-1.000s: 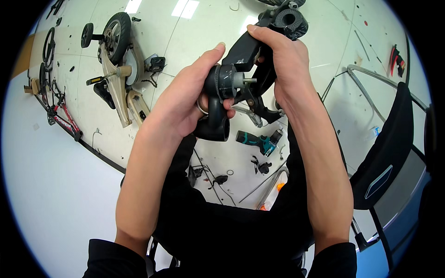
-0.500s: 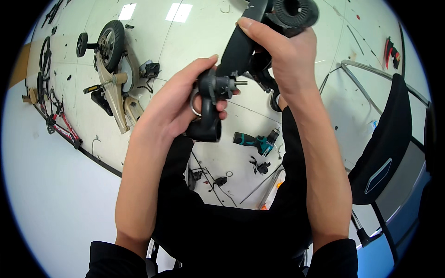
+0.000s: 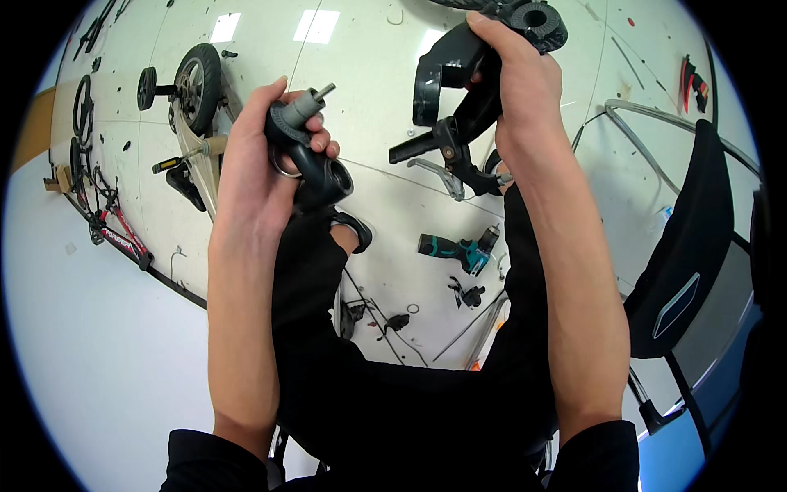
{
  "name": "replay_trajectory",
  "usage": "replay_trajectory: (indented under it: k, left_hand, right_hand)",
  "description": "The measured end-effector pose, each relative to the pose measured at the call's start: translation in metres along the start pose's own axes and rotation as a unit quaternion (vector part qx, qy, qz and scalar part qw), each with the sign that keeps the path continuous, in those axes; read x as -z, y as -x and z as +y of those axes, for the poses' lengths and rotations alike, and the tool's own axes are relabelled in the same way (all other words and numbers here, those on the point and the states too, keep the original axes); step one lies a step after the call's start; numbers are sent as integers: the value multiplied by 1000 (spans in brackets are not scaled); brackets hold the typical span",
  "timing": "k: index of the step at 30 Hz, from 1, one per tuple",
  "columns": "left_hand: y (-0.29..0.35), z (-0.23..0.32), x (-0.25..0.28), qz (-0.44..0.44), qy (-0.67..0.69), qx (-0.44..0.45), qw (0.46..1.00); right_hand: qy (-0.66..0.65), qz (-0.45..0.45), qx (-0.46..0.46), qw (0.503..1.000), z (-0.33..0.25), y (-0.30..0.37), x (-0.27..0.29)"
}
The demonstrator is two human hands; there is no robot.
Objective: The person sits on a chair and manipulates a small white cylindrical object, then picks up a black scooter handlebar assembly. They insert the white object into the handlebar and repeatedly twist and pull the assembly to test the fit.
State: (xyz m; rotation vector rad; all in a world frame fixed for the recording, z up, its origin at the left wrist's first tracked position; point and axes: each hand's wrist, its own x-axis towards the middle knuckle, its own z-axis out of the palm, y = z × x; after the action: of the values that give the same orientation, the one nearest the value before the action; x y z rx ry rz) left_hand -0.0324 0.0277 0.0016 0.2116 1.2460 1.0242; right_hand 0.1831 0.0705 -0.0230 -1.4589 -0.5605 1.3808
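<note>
My left hand (image 3: 252, 164) is closed around a black stem-like bike part (image 3: 324, 184) with an open round clamp end. A grey cylinder and a thin bolt stick out of its upper end, and a metal ring shows by my fingers. Apart from it, to the right, my right hand (image 3: 525, 90) grips a larger black bike part (image 3: 443, 70) with a squared opening in its side. A toothed round joint (image 3: 537, 20) tops that part. Below it hangs a brake lever (image 3: 443, 176) with a short black grip; whether it is fixed to the part, I cannot tell.
On the floor between my legs lie a teal-and-black cordless drill (image 3: 463, 250) and small black parts (image 3: 467, 293). A partly dismantled bike (image 3: 197, 107) lies at left, with a red-and-black frame (image 3: 123, 234) along the wall. A black-backed chair (image 3: 689, 246) stands at right.
The two black parts, close together before, are now apart. My left hand has moved left with the stem-like part, uncovering its grey cylinder. The larger part has turned in my right hand.
</note>
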Motion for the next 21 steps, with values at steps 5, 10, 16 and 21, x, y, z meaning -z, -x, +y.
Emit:
replay_trajectory:
  k: [5,10,16,21]
  left_hand:
    - [-6,5,0,78,89,-45,992]
    - [-24,6,17,75,140,-62,985]
    - [-78,-50,14,2,-225,-45,973]
    - [-145,-147,61,-112,-576,46,808]
  right_hand:
    - [-52,2,-52,997,4,-2,1]
    - [-100,31,-81,991,-9,5,-2]
    - [-76,20,-3,997,-14,-1,-1]
    - [-1,54,-41,998,-18,-2,9]
